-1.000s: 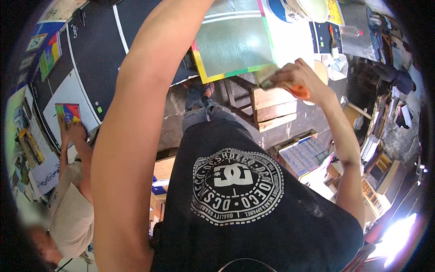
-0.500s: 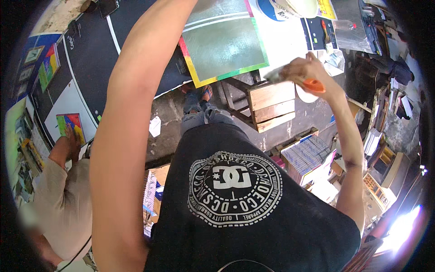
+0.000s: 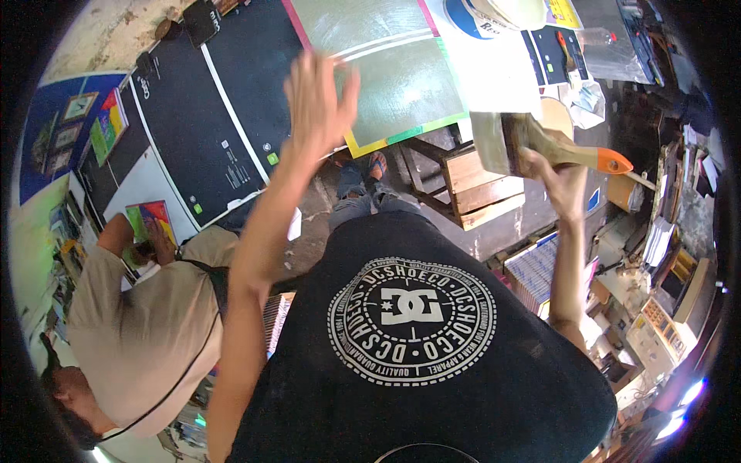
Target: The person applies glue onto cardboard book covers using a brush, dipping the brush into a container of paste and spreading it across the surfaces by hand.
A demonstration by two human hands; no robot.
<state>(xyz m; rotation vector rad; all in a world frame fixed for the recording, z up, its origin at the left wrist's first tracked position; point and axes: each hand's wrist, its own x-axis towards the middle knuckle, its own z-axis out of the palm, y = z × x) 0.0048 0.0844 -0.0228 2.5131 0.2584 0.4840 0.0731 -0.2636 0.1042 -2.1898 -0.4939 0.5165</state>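
My right hand (image 3: 557, 171) is closed round a wide paintbrush (image 3: 614, 160) with a wooden, orange-tipped handle. Its broad pale bristles, smeared by motion, point left past the table's front edge. My left hand (image 3: 320, 104) is raised with its fingers apart and holds nothing. It is over the left edge of a wet-looking grey-green sheet (image 3: 397, 89) bordered in pink, yellow and green. I cannot tell whether it touches the sheet. A white tub (image 3: 517, 11) with a blue label stands on the white surface right of the sheet.
A wooden crate-like stool (image 3: 486, 185) stands below the table edge. Black boards (image 3: 197, 116) cover the table's left part. At the left, another person (image 3: 147, 332) handles a colourful panel (image 3: 147, 216). Stacked bound sheets (image 3: 532, 266) lie low at the right, near shelves.
My left hand has come back from beyond the top edge into view, fingers apart. My right hand has moved slightly right and down with the paintbrush. The other person leans further in.
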